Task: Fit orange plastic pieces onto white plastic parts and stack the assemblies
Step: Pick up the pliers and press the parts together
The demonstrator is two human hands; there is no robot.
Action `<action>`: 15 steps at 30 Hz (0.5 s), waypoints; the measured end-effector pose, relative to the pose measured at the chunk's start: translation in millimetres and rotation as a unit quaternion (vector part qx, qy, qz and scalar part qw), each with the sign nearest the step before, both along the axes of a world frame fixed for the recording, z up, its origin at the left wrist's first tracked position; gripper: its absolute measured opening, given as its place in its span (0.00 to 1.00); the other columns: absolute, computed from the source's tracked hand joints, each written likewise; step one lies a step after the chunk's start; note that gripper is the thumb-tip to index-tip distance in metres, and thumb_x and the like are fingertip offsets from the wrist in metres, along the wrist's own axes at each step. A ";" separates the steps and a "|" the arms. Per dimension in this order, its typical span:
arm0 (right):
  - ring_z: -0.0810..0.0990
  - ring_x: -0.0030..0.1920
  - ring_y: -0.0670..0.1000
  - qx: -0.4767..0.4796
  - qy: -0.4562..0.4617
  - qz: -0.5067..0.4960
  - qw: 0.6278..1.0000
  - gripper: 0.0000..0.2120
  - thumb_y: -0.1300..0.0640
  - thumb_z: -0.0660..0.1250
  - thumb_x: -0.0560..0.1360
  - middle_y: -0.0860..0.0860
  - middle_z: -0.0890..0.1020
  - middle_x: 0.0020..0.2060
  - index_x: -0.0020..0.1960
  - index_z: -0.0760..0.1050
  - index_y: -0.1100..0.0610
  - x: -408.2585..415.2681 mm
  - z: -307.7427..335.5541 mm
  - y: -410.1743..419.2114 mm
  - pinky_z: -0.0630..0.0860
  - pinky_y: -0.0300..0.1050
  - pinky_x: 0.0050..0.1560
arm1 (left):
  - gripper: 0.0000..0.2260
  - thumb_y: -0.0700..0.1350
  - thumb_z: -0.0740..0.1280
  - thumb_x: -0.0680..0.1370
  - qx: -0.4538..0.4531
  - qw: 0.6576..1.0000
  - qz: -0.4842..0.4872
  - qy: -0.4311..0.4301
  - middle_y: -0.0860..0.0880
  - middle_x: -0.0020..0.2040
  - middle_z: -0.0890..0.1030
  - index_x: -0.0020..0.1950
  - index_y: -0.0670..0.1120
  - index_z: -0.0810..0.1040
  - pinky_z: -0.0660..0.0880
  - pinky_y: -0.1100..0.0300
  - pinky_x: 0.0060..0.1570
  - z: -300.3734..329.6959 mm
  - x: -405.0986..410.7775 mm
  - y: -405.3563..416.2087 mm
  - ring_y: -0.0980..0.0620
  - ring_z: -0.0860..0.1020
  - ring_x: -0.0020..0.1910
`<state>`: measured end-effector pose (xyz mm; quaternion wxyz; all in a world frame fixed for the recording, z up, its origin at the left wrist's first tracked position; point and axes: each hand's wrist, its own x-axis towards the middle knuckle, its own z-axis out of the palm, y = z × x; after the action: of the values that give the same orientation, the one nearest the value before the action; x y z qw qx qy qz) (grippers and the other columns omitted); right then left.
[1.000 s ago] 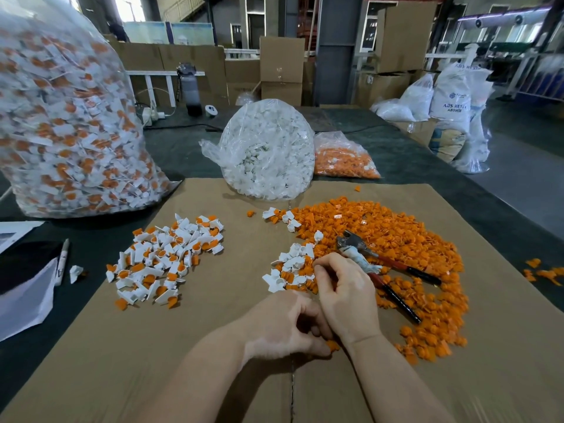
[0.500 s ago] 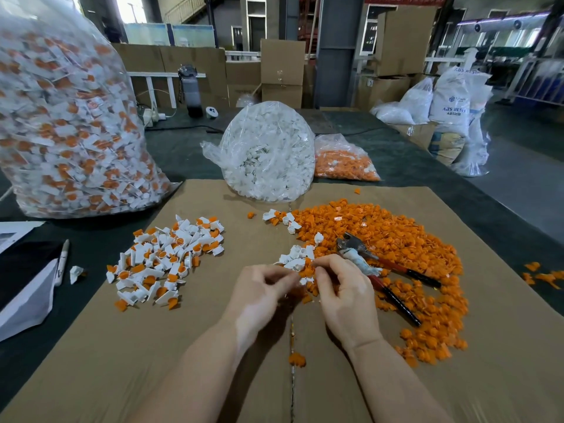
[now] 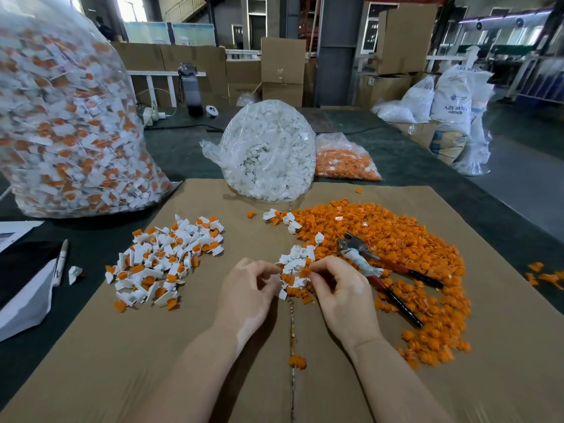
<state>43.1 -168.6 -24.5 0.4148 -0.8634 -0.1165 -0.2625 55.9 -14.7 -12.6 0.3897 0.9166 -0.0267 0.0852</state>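
Only readable stuff was on the white sacks (image 3: pixel 452 105) stacked off to the right past the table. The front one had "ABS RESIN" printed in dark letters, with a smaller line under it that looked like "ABS" plus something too blurry to make out, and a small blue logo above. The sack behind it showed "ABS RES" along its top edge, cut off. The red banner way up top had characters, but they were unreadable.
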 end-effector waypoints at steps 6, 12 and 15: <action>0.76 0.37 0.45 0.064 0.018 -0.028 0.997 0.05 0.66 0.70 0.71 0.47 0.78 0.34 0.40 0.77 0.57 3.6 -1.8 -1.8 0.75 0.41 0.38 | 0.03 0.46 0.68 0.76 0.014 1.000 -0.009 -0.006 0.57 0.44 0.71 0.46 0.54 0.78 0.63 0.73 0.37 -5.1 3.0 -0.1 0.60 0.70 0.42; 0.76 0.36 0.47 0.045 0.012 -0.038 0.998 0.05 0.66 0.70 0.71 0.48 0.77 0.34 0.39 0.77 0.58 4.2 -2.0 -1.9 0.77 0.46 0.37 | 0.10 0.49 0.70 0.74 0.035 0.996 -0.087 0.008 0.60 0.47 0.71 0.54 0.57 0.78 0.65 0.76 0.40 -6.8 2.8 6.2 0.64 0.71 0.44; 0.77 0.37 0.47 0.048 0.004 -0.042 0.998 0.04 0.67 0.70 0.70 0.49 0.79 0.34 0.39 0.78 0.59 3.6 -2.0 -2.1 0.77 0.45 0.39 | 0.08 0.48 0.72 0.72 0.020 0.997 -0.075 0.009 0.59 0.46 0.72 0.50 0.55 0.78 0.66 0.75 0.39 -5.9 3.4 6.8 0.63 0.72 0.43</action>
<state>46.6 -170.6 -26.5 0.4446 -0.8479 -0.0659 -0.2812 59.3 -7.9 -18.5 0.3766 0.9204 -0.0941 0.0470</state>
